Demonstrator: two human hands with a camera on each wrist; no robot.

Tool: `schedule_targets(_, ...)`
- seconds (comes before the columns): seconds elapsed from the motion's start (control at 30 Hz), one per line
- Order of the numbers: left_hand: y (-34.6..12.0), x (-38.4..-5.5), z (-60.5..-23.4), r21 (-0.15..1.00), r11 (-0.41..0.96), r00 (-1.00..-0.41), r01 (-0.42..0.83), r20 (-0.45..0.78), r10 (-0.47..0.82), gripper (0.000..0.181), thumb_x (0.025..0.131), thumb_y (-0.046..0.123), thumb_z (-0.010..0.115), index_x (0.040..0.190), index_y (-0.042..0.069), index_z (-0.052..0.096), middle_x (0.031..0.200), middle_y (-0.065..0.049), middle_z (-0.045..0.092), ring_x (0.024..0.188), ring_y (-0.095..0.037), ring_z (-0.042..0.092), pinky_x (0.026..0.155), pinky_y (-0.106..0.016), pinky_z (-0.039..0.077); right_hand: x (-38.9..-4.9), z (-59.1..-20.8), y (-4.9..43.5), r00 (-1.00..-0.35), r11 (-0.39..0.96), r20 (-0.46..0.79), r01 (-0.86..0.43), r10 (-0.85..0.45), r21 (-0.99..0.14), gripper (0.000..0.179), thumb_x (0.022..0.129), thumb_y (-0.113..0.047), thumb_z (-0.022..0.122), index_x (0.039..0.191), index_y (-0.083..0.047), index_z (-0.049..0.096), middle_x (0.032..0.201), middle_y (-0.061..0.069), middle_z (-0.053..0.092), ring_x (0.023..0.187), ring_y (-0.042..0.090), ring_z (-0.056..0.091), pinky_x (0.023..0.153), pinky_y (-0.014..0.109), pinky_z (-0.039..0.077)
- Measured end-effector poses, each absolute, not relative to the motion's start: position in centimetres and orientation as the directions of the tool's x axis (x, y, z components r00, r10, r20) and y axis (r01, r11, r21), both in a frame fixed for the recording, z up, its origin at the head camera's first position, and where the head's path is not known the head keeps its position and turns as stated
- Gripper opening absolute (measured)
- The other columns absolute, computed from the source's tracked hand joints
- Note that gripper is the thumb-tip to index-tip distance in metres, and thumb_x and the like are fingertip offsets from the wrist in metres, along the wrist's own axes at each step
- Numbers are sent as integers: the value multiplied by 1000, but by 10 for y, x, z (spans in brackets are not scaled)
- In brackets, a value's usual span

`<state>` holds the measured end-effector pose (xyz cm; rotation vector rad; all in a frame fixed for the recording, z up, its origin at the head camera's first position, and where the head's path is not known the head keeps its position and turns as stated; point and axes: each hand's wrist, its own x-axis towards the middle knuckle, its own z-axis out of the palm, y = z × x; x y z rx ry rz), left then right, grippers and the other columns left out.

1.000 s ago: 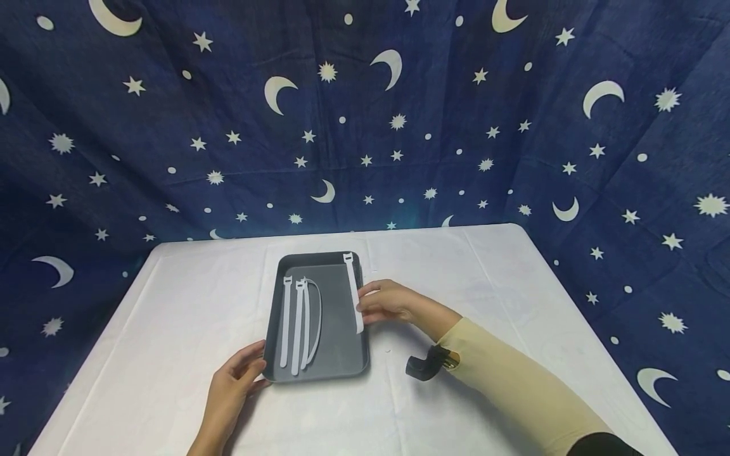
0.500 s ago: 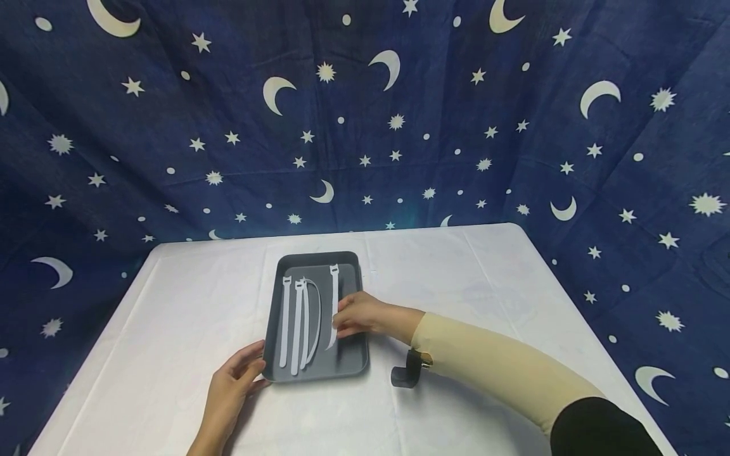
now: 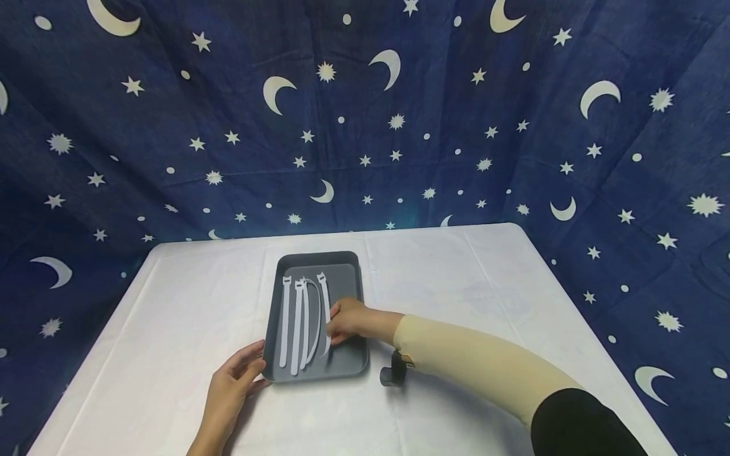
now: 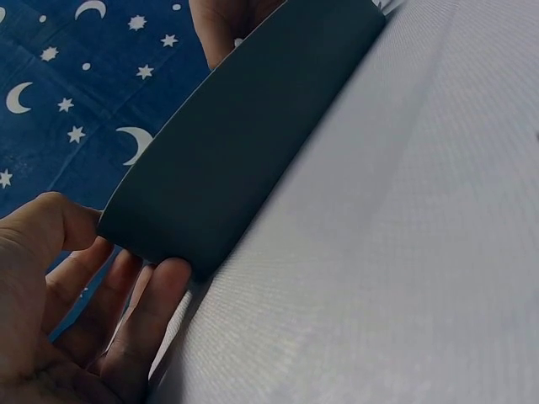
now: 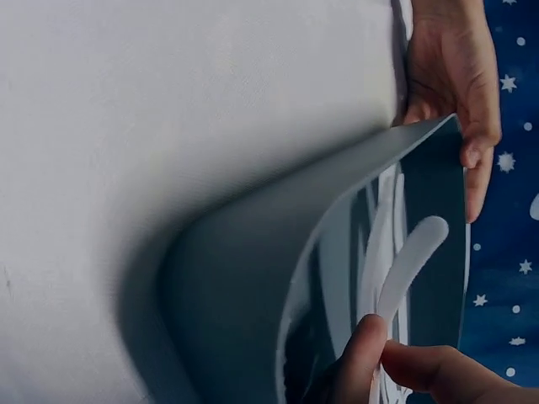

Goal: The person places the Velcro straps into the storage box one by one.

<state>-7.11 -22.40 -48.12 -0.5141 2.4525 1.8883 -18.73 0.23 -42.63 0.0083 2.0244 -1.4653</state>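
A dark grey rectangular tray (image 3: pixel 348 362) lies on the white table. My left hand (image 3: pixel 228 389) grips its near left corner; in the left wrist view the thumb is at the rim and the other fingers lie against the outer wall of the tray (image 4: pixel 227 143). My right hand (image 3: pixel 348 318) reaches over the right rim and pinches a white hook-and-loop cable tie (image 3: pixel 324 292) between thumb and index finger. Its rounded tail (image 5: pixel 417 257) sticks up in the right wrist view. Left of it, several more white cable ties (image 3: pixel 296 335) lie lengthwise in the tray, one of them bowed.
A white cloth covers the table (image 3: pixel 467 278) around the tray. Behind it hangs a dark blue curtain (image 3: pixel 365 114) with moons and stars. A black wrist mount (image 3: pixel 393 370) juts from the right sleeve, just right of the tray.
My right hand has carried the cable tie leftward from the tray's right wall to beside the other ties, lower in the tray. The left hand and tray stay put.
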Motion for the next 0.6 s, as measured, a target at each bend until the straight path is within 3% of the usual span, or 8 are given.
schedule_targets(0.27,-224,-70,-484,941,228,-948,-250,-190,-254,49,94,30,67,136,7,55,134,-19,60,98,-8,71,77,-26,64,-183,-426,-4,-835,469,-459,288,-303,-835,26,71,20,61,79,-1,47,61,8,54,48,20,63,57,32,65)
schedule_targets(0.6,-223,-71,-483,939,231,-946,-253,-190,-262,48,93,28,68,135,7,56,133,-19,61,98,-12,71,76,-26,64,-180,-420,-1,-838,510,-437,233,-326,-828,28,73,16,66,83,-2,47,56,6,55,42,13,57,52,29,63)
